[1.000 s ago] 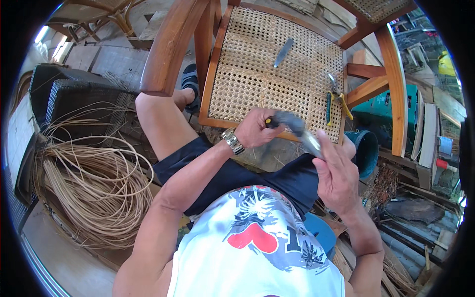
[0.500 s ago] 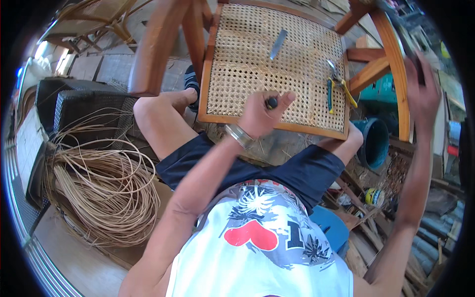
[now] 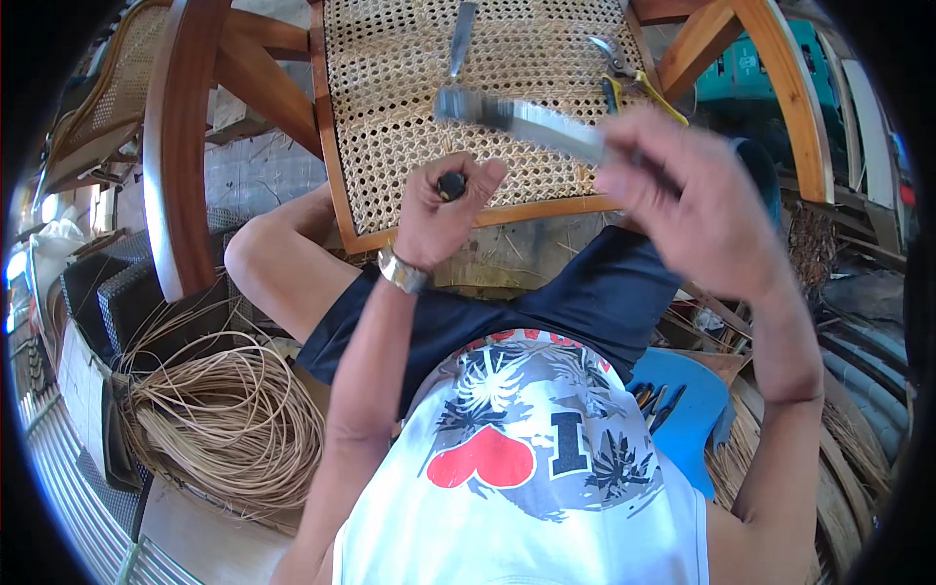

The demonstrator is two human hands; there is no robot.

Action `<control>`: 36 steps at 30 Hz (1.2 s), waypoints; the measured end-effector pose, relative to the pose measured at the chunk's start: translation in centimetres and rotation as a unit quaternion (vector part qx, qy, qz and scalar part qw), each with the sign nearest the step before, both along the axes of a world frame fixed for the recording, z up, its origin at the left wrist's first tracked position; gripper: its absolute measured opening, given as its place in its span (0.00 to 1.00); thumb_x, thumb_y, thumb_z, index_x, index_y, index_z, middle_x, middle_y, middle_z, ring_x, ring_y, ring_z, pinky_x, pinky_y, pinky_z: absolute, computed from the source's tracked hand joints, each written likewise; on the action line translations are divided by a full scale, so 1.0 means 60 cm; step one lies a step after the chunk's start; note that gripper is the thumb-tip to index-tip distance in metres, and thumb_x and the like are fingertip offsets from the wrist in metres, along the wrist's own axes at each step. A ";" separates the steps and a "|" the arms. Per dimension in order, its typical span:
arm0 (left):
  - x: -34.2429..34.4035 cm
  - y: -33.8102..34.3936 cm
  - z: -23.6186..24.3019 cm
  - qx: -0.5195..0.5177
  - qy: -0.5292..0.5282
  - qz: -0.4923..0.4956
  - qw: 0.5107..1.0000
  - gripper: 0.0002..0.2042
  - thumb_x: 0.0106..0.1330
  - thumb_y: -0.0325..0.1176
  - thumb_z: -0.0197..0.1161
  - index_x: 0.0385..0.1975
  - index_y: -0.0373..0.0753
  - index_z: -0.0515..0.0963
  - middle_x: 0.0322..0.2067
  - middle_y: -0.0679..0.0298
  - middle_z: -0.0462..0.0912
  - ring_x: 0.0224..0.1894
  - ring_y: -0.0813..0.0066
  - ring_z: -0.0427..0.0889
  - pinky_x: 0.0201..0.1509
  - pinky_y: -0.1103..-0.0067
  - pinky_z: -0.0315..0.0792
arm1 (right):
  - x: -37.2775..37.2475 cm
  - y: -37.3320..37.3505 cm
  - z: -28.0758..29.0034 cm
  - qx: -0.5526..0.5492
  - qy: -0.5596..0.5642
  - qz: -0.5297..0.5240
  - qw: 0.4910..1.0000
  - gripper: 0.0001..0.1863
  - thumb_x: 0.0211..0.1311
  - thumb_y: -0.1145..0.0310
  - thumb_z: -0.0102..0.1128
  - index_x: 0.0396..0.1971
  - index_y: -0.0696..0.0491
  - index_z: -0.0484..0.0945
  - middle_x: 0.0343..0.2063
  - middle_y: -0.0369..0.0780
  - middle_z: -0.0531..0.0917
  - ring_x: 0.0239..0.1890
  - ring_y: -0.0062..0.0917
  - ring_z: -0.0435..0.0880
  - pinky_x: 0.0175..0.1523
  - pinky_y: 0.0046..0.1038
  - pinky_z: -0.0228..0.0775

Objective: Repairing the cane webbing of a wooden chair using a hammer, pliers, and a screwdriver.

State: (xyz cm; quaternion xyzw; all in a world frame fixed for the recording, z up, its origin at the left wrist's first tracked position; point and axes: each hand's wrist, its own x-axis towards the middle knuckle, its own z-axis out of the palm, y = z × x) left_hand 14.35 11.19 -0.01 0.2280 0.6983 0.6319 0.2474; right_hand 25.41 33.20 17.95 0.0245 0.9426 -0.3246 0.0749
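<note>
Between my knees is a wooden chair with a woven cane panel (image 3: pixel 390 127) in a brown frame. Over the panel's near edge, my left hand (image 3: pixel 434 219) is closed around an upright tool; only the dark round end of its handle (image 3: pixel 450 185) shows. My right hand (image 3: pixel 697 210), smeared by motion, grips a hammer (image 3: pixel 546 127) whose dark head hovers over the panel, close to my left hand. Farther up on the cane lie a flat metal blade (image 3: pixel 463 39) and pruning shears (image 3: pixel 639 83) with a yellow handle.
Chair legs rise at left (image 3: pixel 175 146) and right (image 3: pixel 785 88). A coil of rattan strands (image 3: pixel 234 424) lies at lower left, beside dark woven furniture. At my right are a blue seat (image 3: pixel 682 400) with tools on it and wood strips. A green case (image 3: pixel 770 63) stands at far right.
My right hand has swung in from the far right, bringing the hammer over the cane panel. My left hand keeps its grip near the panel's edge. The whole view has shifted.
</note>
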 end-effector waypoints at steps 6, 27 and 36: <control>-0.027 -0.006 0.015 0.034 -0.022 -0.119 0.992 0.11 0.62 0.24 0.66 0.19 0.36 0.74 0.22 0.75 0.76 0.28 0.89 0.71 0.34 0.84 0.69 | 0.036 -0.054 -0.078 -0.100 0.108 0.006 0.989 0.14 0.72 0.62 0.57 0.44 0.59 0.77 0.28 0.46 0.83 0.31 0.41 0.84 0.36 0.38 0.74; -0.009 -0.010 -0.009 0.062 0.027 -0.078 0.995 0.12 0.65 0.33 0.67 0.21 0.37 0.77 0.14 0.74 0.68 0.20 0.88 0.62 0.22 0.80 0.56 | 0.025 -0.093 -0.044 0.034 0.117 -0.015 0.992 0.17 0.73 0.61 0.55 0.51 0.58 0.77 0.32 0.48 0.85 0.34 0.42 0.85 0.42 0.41 0.76; 0.078 0.040 -0.004 0.068 0.108 0.273 0.954 0.15 0.70 0.37 0.66 0.25 0.37 0.72 0.17 0.72 0.68 0.22 0.84 0.62 0.25 0.81 0.62 | -0.057 0.115 0.067 0.308 0.332 -0.024 0.891 0.16 0.60 0.61 0.70 0.43 0.54 0.81 0.30 0.39 0.81 0.29 0.31 0.80 0.36 0.30 0.72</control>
